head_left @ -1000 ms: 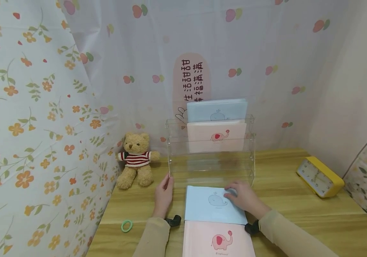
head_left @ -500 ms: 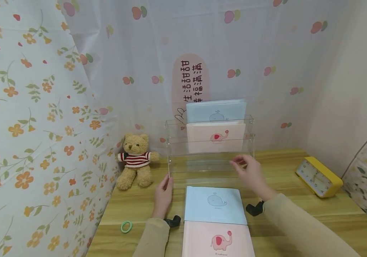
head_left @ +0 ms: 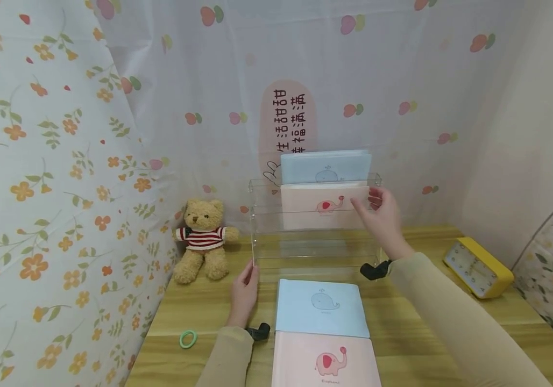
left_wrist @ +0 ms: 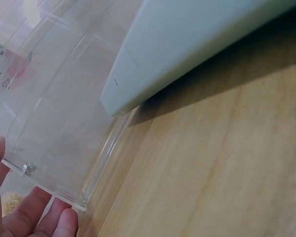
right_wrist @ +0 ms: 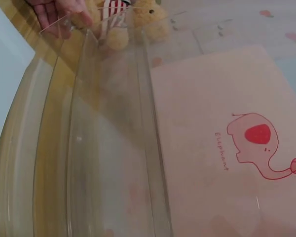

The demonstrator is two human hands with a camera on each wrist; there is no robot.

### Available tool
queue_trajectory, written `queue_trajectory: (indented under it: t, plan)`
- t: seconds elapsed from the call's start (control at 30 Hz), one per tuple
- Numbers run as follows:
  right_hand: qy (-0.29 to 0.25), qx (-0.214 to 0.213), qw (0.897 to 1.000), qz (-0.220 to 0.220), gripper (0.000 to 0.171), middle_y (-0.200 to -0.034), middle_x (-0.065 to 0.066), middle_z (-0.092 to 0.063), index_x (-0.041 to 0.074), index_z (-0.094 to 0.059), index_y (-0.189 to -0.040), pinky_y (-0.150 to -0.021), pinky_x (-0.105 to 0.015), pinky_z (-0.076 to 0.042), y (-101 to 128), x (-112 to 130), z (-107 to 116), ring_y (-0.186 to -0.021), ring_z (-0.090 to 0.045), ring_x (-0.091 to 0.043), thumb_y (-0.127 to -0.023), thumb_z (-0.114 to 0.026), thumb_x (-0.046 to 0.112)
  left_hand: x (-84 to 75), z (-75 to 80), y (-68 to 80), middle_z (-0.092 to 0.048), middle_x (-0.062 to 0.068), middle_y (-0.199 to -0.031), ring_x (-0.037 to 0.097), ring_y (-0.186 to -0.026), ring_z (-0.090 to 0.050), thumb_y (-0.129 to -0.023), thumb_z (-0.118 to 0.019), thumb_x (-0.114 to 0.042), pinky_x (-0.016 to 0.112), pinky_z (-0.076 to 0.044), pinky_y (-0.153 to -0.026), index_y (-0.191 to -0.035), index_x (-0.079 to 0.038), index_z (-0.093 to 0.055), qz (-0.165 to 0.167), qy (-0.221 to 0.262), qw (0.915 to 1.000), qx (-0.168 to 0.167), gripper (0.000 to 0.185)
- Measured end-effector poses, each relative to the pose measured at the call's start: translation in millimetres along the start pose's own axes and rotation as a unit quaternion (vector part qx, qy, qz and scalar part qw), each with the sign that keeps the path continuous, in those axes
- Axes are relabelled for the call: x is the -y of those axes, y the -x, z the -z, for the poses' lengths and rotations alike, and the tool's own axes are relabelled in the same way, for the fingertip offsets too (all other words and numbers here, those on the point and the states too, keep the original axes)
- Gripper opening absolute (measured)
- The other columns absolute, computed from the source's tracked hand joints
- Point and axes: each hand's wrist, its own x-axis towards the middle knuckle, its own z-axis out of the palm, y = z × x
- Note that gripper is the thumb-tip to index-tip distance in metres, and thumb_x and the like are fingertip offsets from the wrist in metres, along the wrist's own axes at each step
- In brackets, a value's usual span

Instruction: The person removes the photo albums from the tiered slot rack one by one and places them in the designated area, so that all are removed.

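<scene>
A clear acrylic rack (head_left: 269, 247) stands on the table, holding a pink elephant-cover book (head_left: 300, 207) in front of a blue whale-cover book (head_left: 300, 166). At the pink book's right edge is my right hand (head_left: 383, 217), thumb before the cover and fingers by the edge, a gap between them. My left hand (head_left: 245, 295) holds the rack's lower left side; in the left wrist view its fingers (left_wrist: 27, 212) curl about the panel's edge. Another blue whale book (head_left: 296, 309) and pink elephant book (head_left: 300, 360) lie flat before the rack.
A teddy bear (head_left: 204, 242) in a striped top sits left of the rack. A green ring (head_left: 188, 339) lies on the table (head_left: 431, 317) at the front left. At right stands a yellow clock (head_left: 480, 267). Patterned curtains (head_left: 199, 70) close the back and sides.
My right hand has left the flat blue book and risen past the lower rack tier to the pink book's right edge. My left hand has stayed at the rack's left side.
</scene>
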Motion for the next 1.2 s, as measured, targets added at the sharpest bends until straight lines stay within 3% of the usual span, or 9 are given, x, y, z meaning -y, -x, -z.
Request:
queue_trajectory:
  t: [0.3,0.43,0.63,0.83,1.0,1.2]
  plan:
    - [-0.054,-0.021,0.998,-0.028,0.089,-0.164,-0.026,-0.044,0.002,-0.033,-0.167,-0.126,-0.058,-0.043,-22,9,-14,-0.145,-0.048,-0.044,-0.101,-0.081,0.038,-4.2,2.6,0.4,-0.074,0.01,-0.147,0.031,-0.131,-0.072,-0.112,-0.068,-0.035,0.052,-0.059,-0.108,-0.15,-0.018,-0.07,-0.005,0.0,1.0,-0.007,0.042]
    - [-0.044,-0.036,0.998,-0.033,0.086,-0.155,-0.025,-0.049,0.004,-0.039,-0.165,-0.116,-0.048,-0.047,-27,10,-10,-0.135,-0.051,-0.038,-0.1,-0.082,0.04,-8.9,2.6,0.5,-0.078,0.011,-0.139,0.027,-0.12,-0.074,-0.111,-0.069,-0.031,0.04,-0.06,-0.099,-0.148,-0.018,-0.072,-0.009,0.01,0.9999,-0.003,0.04]
    - [-0.017,-0.018,0.999,-0.023,0.082,-0.15,-0.022,-0.052,0.009,-0.046,-0.161,-0.102,-0.037,-0.048,-35,9,-7,-0.128,-0.051,-0.033,-0.099,-0.082,0.048,-6.4,1.4,-3.5,-0.081,0.01,-0.13,0.018,-0.107,-0.072,-0.111,-0.069,-0.033,0.028,-0.056,-0.088,-0.148,-0.016,-0.072,-0.014,0.006,0.9998,-0.008,0.041]
    - [-0.018,0.011,1.0,-0.008,0.071,-0.148,-0.019,-0.058,0.009,-0.057,-0.153,-0.092,-0.027,-0.048,-41,7,-9,-0.12,-0.052,-0.027,-0.099,-0.082,0.047,-5.2,3.6,-5.1,-0.08,0.01,-0.134,0.024,-0.115,-0.074,-0.111,-0.068,-0.037,0.038,-0.06,-0.095,-0.149,-0.016,-0.071,-0.01,0.004,0.9999,-0.005,0.044]
    - [-0.053,0.039,0.998,-0.02,0.061,-0.152,-0.014,-0.057,0.012,-0.063,-0.148,-0.093,-0.025,-0.046,-47,8,-14,-0.12,-0.049,-0.021,-0.099,-0.085,0.04,-4.4,5.4,-3.9,-0.078,0.011,-0.14,0.029,-0.124,-0.074,-0.111,-0.068,-0.034,0.048,-0.06,-0.104,-0.149,-0.015,-0.071,-0.009,0.004,0.9999,-0.009,0.043]
    - [-0.059,0.087,0.994,-0.037,0.064,-0.157,-0.017,-0.053,0.012,-0.063,-0.151,-0.1,-0.034,-0.045,-49,8,-13,-0.13,-0.049,-0.027,-0.097,-0.087,0.037,-2.2,2.2,-0.8,-0.076,0.012,-0.142,0.031,-0.129,-0.072,-0.111,-0.068,-0.033,0.054,-0.059,-0.11,-0.15,-0.016,-0.07,-0.007,0.007,1.0,0.0,0.042]
